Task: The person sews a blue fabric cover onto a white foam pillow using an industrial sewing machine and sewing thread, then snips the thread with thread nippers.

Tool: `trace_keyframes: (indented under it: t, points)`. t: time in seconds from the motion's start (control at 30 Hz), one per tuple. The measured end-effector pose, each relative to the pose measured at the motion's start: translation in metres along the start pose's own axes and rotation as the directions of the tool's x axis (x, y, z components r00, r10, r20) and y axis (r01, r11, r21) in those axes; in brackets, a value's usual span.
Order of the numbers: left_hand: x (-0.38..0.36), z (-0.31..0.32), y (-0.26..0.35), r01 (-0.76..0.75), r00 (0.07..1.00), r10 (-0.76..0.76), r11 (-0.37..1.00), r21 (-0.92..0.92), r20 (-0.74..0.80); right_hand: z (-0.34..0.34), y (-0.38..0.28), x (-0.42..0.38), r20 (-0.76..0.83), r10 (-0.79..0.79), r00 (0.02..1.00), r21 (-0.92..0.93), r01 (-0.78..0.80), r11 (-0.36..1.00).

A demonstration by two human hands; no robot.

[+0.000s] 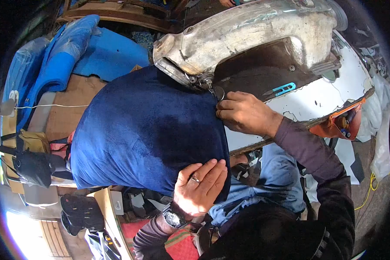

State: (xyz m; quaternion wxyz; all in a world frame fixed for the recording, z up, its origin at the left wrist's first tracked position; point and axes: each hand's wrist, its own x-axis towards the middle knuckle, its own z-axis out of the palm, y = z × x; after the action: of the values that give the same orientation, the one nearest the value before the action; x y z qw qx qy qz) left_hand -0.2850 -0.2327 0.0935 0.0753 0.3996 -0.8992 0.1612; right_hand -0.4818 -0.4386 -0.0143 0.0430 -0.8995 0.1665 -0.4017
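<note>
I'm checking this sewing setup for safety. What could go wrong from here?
1. The right hand pinches the blue velvet cover right beside the needle of the sewing machine, so a fingertip might get stitched.
2. Only the left hand supports the bulky cover, which overhangs the table edge; its weight may drag the seam crooked.

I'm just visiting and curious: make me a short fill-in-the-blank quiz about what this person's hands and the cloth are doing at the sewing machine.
1. The big cloth on the sewing machine is dark ____ in colour.
2. The left hand lies flat on the cloth and wears a ____ on one finger.
3. The right hand pinches the cloth's edge right beside the machine's ____.
4. On the left wrist sits a ____.

Missing words: blue; ring; needle; watch
</note>
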Motion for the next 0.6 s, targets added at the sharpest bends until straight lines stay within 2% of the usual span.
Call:
trace_keyframes:
  t: [0.2, 0.3, 0.6]
  points:
    - [-0.001, -0.002, -0.001, 0.022, 1.000, -0.021, 0.998, -0.052, 0.022, -0.003, -0.002, -0.002, 0.039, 0.024, 0.999, 0.009, -0.025, 1.000]
    - [-0.002, -0.001, -0.002, 0.021, 1.000, -0.020, 0.998, -0.051, 0.013, -0.005, -0.010, -0.007, -0.042, -0.019, 0.999, 0.061, 0.021, 0.998]
    - [0.004, -0.005, -0.005, 0.011, 1.000, -0.011, 0.999, -0.043, 0.008, -0.006, -0.024, -0.013, -0.040, -0.145, 0.989, -0.077, 0.142, 0.987]
